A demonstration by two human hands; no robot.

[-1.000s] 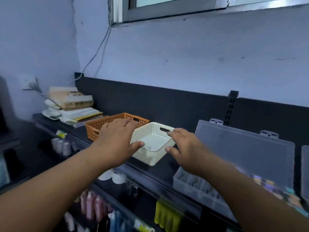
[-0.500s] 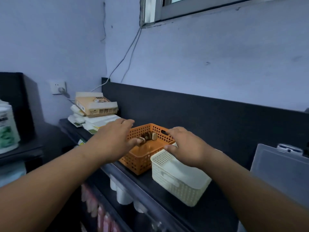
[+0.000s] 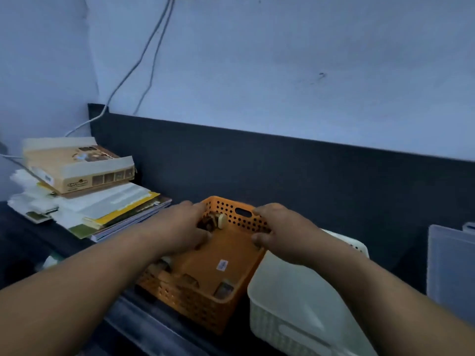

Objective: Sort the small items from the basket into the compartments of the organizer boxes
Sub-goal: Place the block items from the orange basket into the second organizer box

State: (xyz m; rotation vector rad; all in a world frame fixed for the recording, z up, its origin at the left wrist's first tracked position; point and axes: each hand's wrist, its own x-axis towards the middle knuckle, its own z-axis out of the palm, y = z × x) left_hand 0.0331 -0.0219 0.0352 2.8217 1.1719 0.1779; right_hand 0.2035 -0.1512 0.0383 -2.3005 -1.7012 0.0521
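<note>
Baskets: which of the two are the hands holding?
The orange basket, left of the white basket. The left hand and right hand grip its rim; small items lie inside it.

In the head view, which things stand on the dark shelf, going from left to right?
A stack of white and yellow papers under a tan cardboard box → orange perforated plastic basket → white perforated plastic basket → clear plastic organizer box.

The orange perforated plastic basket (image 3: 205,276) sits at the counter's (image 3: 138,327) front edge. Small items (image 3: 213,220) lie in its far-left corner and along its near wall. The white perforated plastic basket (image 3: 295,317) stands just beside it on the right, and the clear plastic organizer box (image 3: 449,273) further right. Toward the counter's left end lies a stack of papers and booklets (image 3: 110,209), with a tan cardboard box (image 3: 77,165) on top. The left hand (image 3: 180,227) and right hand (image 3: 282,232) grip the orange basket's far rim.
</note>
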